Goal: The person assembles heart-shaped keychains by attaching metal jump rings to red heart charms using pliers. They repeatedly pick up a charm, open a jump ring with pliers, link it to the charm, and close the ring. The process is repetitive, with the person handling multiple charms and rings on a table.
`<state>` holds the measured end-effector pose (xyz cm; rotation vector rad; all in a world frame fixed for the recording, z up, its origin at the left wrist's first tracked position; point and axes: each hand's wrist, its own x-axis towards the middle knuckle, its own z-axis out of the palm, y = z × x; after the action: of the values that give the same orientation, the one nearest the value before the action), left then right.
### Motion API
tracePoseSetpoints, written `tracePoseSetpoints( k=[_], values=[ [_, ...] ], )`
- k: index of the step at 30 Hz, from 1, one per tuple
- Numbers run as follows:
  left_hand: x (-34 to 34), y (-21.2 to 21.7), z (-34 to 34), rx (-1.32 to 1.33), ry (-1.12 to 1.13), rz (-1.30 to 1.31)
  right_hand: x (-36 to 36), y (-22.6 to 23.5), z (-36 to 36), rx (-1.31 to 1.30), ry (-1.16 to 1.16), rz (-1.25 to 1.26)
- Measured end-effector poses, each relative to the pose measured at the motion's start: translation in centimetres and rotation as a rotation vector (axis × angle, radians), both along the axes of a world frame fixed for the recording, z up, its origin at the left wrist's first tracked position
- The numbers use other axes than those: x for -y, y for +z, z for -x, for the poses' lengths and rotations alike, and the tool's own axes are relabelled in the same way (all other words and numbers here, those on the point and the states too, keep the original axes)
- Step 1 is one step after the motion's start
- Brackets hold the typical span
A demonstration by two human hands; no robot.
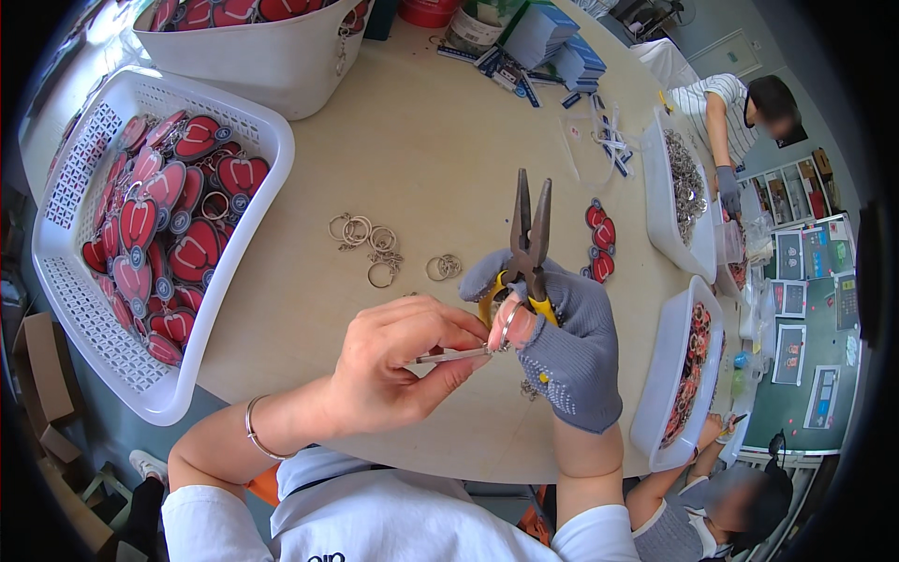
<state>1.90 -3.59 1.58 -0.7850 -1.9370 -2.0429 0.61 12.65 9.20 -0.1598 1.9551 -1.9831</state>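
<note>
My left hand (403,361) is bare and closed, pinching a thin flat piece (449,356) seen edge-on; its face is hidden. My right hand (576,342), in a grey glove with bare fingertips showing, grips long-nose pliers (530,234) with yellow handles. The plier jaws point away from me, slightly apart with nothing between them. A metal key ring (508,323) sits at the right hand's bare fingertips, right beside the flat piece. Loose key rings with short chains (381,240) lie on the table beyond my left hand. Red heart-shaped keychains (601,242) lie in a row beyond the gloved hand.
At the left stands a white basket (272,140) of red keychains, with a white bin (243,61) behind it. White trays (698,251) of metal parts and red pieces (698,365) line the right edge. Blue boxes (543,37) stand far back. Two co-workers (726,108) sit at the right.
</note>
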Motion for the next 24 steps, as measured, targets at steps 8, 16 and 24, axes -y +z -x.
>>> tracePoseSetpoints(
  k=[8,16,24],
  values=[
    [0.1,0.2,0.1,-0.042,0.038,0.011,-0.1,0.2,-0.5,-0.001,-0.047,0.030],
    [1.7,1.0,0.2,-0.408,0.180,0.164,-1.5,0.3,-2.4,-0.384,-0.002,-0.316],
    [2.5,1.4,0.2,-0.641,0.223,0.256,-3.4,-0.8,-4.6,-0.837,0.111,-0.762]
  ],
)
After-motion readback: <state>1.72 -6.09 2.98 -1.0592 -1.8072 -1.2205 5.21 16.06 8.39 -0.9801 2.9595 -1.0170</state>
